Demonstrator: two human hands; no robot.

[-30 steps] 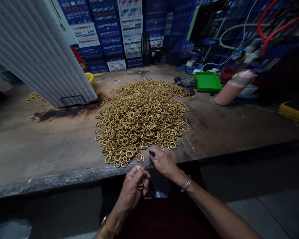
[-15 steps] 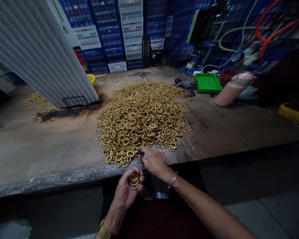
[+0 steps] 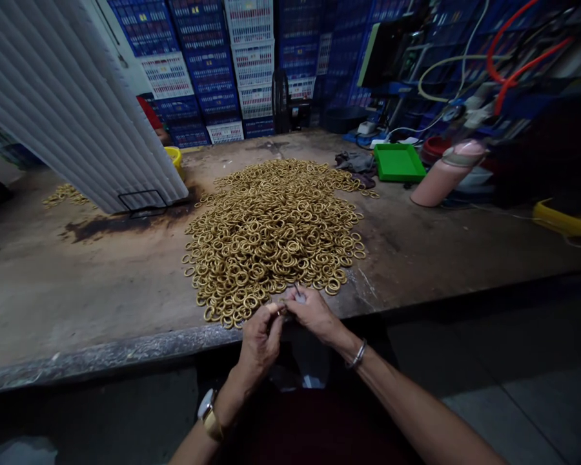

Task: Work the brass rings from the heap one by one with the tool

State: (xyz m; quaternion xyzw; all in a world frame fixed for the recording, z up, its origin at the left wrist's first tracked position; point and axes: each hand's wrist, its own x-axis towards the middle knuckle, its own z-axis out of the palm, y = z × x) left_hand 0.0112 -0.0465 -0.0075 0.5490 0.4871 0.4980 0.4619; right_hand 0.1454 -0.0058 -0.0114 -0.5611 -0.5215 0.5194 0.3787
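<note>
A big heap of gold-coloured metal rings [image 3: 275,226] lies on the workbench in front of me. At its near edge, my left hand [image 3: 260,339] is closed with the back of the hand toward me, and a gold ring shows at its fingertips. Any other rings in that palm are hidden. My right hand [image 3: 315,316] meets the left fingertips from the right, its fingers closed round a small tool with a thin dark end [image 3: 298,292]. The tool's exact kind cannot be made out.
A ribbed pale panel [image 3: 91,116] leans at left on a black wire stand [image 3: 142,201]. Behind it are a yellow bucket [image 3: 175,158] and a person's red sleeve [image 3: 150,113]. A green tray [image 3: 399,163] and pink bottle [image 3: 445,174] stand right. Crates [image 3: 213,64] are stacked behind.
My left hand has moved up and turned over, so the rings in its palm no longer show. My right hand has shifted slightly right, and the two hands' fingertips now meet.
</note>
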